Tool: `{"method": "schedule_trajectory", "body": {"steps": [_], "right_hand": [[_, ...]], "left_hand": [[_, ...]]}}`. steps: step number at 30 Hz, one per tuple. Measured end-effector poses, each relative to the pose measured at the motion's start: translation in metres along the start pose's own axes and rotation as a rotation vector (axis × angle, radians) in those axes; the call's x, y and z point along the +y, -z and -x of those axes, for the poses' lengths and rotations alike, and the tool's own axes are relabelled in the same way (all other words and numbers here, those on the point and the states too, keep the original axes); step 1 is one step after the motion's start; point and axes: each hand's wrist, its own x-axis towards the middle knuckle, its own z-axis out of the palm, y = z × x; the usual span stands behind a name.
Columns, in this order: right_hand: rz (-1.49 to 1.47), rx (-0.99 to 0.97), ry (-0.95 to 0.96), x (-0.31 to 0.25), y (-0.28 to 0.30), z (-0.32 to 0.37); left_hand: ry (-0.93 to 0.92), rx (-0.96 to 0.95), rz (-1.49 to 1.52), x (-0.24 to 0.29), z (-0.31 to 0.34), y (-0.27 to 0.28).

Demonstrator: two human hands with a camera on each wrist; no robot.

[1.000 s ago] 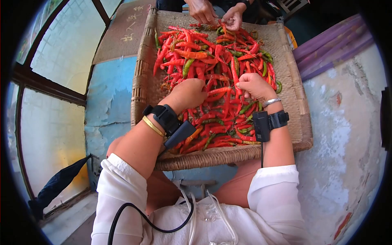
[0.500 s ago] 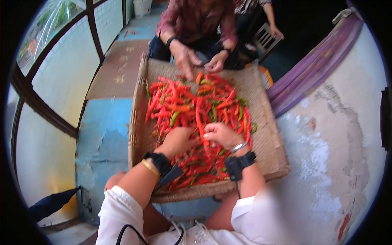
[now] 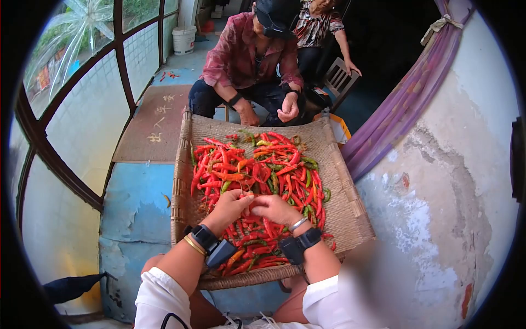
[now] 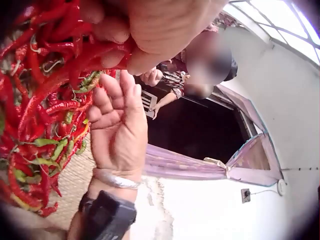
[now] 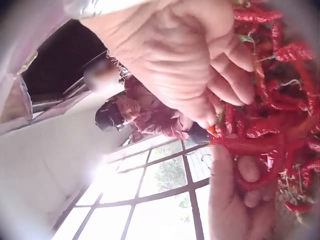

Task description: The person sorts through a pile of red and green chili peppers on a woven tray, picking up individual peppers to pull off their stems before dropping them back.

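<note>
Both hands meet over a heap of red and green chili peppers (image 3: 274,167) in a woven tray (image 3: 350,205). My left hand (image 3: 226,209) curls its fingers round a long red chili pepper (image 5: 250,145). Close against it is my right hand (image 3: 276,209), its thumb and fingertips pinching the pepper's end, as the right wrist view shows. In the left wrist view the pepper (image 4: 95,57) runs across under the left fingers (image 4: 112,30), while the right palm faces the camera with the other fingers bent loosely.
Across the tray sits a person in a red shirt (image 3: 246,49), hands drawn back near the knees. Another person (image 3: 320,27) stays behind, beside a chair (image 3: 339,79). Windows (image 3: 82,126) line the left; a purple curtain (image 3: 400,98) and peeling wall (image 3: 427,208) border the right.
My head view has tilted up, showing more of the room. My hands have come together, the right moving left to the left one. The other person's hands have left the peppers.
</note>
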Motion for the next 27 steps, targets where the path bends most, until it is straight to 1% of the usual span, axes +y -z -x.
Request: {"method": "schedule_trajectory", "body": {"steps": [1,2,3,5,6,8,9,11,12,13,15,17,18,19,21,23,24,25,26,27], "right_hand": [[0.021,-0.087,0.057,0.006,-0.005,-0.001],[-0.013,-0.082,0.006,0.012,-0.010,-0.003],[-0.016,-0.081,0.006,0.015,-0.010,-0.002],[-0.133,-0.122,-0.161,0.013,-0.012,0.000],[-0.134,-0.122,-0.161,0.014,-0.010,0.000],[-0.095,-0.140,-0.259,0.017,0.002,0.004],[-0.093,-0.144,-0.260,0.017,0.007,0.005],[0.075,-0.032,-0.406,0.013,0.019,0.008],[-0.017,0.033,-0.348,0.031,0.027,0.006],[-0.048,0.109,-0.337,0.015,0.032,0.008],[-0.549,0.261,0.099,0.019,0.044,0.000],[-0.563,0.573,0.256,0.012,0.042,-0.007],[-0.361,0.706,0.225,0.033,0.046,-0.014],[-0.365,0.708,0.224,0.039,0.044,-0.013],[0.345,0.544,0.065,0.051,0.042,-0.009],[0.688,0.236,-0.274,0.032,0.030,-0.005],[0.835,0.118,-0.384,0.028,0.020,-0.005],[0.986,0.077,-0.417,0.029,0.010,-0.004],[1.038,0.042,-0.434,0.027,0.003,-0.004],[1.089,0.006,-0.451,0.025,-0.001,-0.003]], "left_hand": [[0.022,-0.016,0.146,-0.001,-0.001,0.000],[0.035,-0.028,0.149,0.003,0.001,0.000],[0.037,-0.029,0.147,0.002,0.001,0.000],[0.064,-0.082,0.145,-0.003,-0.001,0.001],[0.065,-0.082,0.144,-0.005,-0.002,0.001],[0.103,-0.066,0.050,-0.010,-0.004,0.001],[0.102,-0.063,0.053,-0.013,-0.005,0.002],[0.090,-0.051,-0.076,-0.015,-0.006,0.003],[0.087,-0.047,-0.072,-0.016,-0.006,0.003],[0.093,-0.061,-0.111,-0.016,-0.006,0.002],[0.103,-0.071,-0.150,-0.016,-0.005,0.001],[0.102,-0.110,-0.206,-0.016,-0.004,-0.001],[0.105,-0.110,-0.208,-0.018,-0.004,-0.001],[0.116,-0.114,-0.216,-0.021,-0.006,0.000],[0.128,-0.120,-0.226,-0.022,-0.006,0.000],[0.149,-0.094,-0.161,-0.020,-0.005,0.000],[0.150,-0.095,-0.161,-0.020,-0.005,0.000],[0.120,-0.083,-0.232,-0.020,-0.004,0.000],[0.090,-0.071,-0.303,-0.019,-0.004,0.000],[0.092,-0.072,-0.305,-0.017,-0.002,0.000]]}}
